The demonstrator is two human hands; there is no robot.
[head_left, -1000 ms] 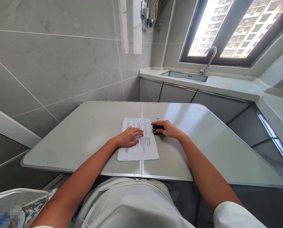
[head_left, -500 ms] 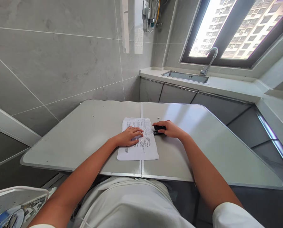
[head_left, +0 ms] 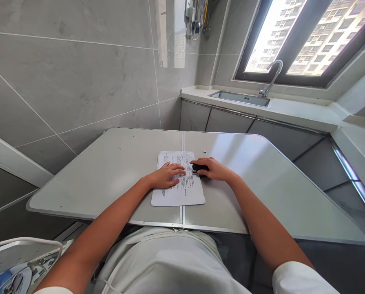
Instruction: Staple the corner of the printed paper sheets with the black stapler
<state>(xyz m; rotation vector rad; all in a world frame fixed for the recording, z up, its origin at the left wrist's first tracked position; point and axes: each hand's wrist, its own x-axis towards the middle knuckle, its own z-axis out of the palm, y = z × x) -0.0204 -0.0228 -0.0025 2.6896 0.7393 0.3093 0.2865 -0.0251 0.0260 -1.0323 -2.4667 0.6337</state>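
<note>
Printed paper sheets lie on the folding table, across its middle seam. My left hand rests flat on the paper with its fingers spread. In my right hand is a black stapler, gripped from the right side. The stapler's front end reaches over the right edge of the paper, its upper arm above the sheet. My palm and fingers hide its rear part.
A tiny white bit lies on the table beyond the stapler. Behind stand a counter with a sink and a faucet. A white basket with assorted items sits at the lower left, below the table.
My right hand has moved left with the stapler, from beside the paper's right edge to over it. My left hand and the paper stay in place.
</note>
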